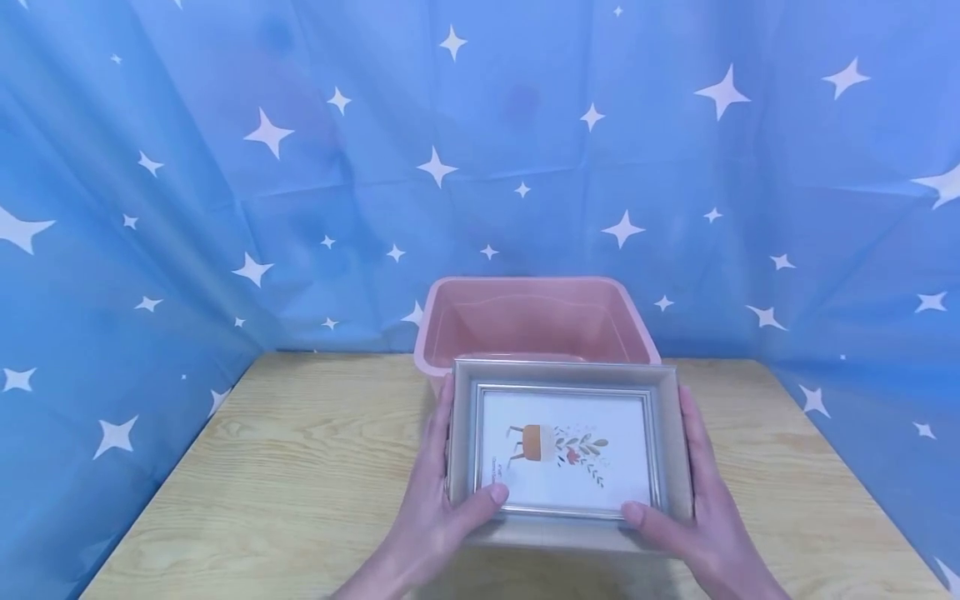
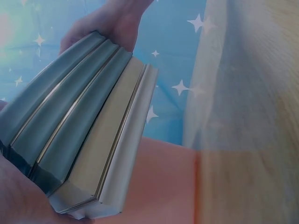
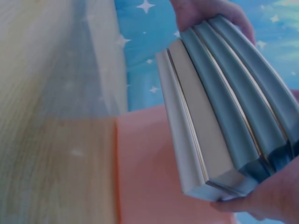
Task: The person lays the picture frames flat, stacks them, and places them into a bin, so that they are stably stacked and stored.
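Note:
Both hands hold a stack of several picture frames (image 1: 566,517) above the table, in front of the pink bin (image 1: 525,325). The top frame has silvery blue-grey edges, and its print of a plant in an orange pot on legs lies sideways. My left hand (image 1: 427,517) grips the stack's left end, thumb over the top. At the right end my right hand (image 1: 708,521) grips it the same way. In the left wrist view, blue-grey frames (image 2: 70,112) lie against a beige frame (image 2: 105,140) and a whitish frame (image 2: 131,140). Most of the fingers underneath are hidden.
The bin stands at the back of the light wood table (image 1: 300,467), its front wall hidden by the stack. Visible parts of its inside hold nothing. A blue curtain (image 1: 525,108) with white stars hangs behind and along both sides.

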A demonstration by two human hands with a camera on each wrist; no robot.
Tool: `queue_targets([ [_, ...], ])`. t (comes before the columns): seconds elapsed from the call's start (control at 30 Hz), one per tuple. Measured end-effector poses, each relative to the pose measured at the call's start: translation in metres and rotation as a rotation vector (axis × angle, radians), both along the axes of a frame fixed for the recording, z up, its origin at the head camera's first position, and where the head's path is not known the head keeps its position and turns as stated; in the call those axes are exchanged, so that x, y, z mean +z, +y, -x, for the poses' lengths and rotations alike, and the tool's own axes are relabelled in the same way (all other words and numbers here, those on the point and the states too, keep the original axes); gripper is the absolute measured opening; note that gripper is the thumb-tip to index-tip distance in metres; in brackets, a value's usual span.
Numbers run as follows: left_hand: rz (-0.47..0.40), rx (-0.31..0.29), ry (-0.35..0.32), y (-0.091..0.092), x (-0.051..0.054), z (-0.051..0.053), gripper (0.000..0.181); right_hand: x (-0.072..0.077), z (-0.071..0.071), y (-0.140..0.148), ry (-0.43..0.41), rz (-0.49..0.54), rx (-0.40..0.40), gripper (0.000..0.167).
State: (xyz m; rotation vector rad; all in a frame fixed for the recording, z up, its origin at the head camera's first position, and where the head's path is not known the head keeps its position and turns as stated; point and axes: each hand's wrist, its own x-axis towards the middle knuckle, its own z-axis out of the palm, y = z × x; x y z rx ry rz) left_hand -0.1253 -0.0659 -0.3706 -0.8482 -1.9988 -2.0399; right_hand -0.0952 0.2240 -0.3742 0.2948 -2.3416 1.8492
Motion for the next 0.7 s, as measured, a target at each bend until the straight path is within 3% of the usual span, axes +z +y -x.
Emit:
queue_targets([
  [0.2,0.057,0.084,0.012,0.0,0.01,0.002,0.107,0.017,0.004,0.001,0.098,0.002,0.03,0.12],
  [0.53,0.083,0.113,0.045,0.0,0.031,0.015,0.105,0.038,0.019,-0.004,0.21,-0.021,0.009,0.125],
  [0.7,0.095,0.11,0.102,0.002,0.042,0.028,0.1,0.049,0.029,-0.002,0.192,0.0,0.023,0.123],
])
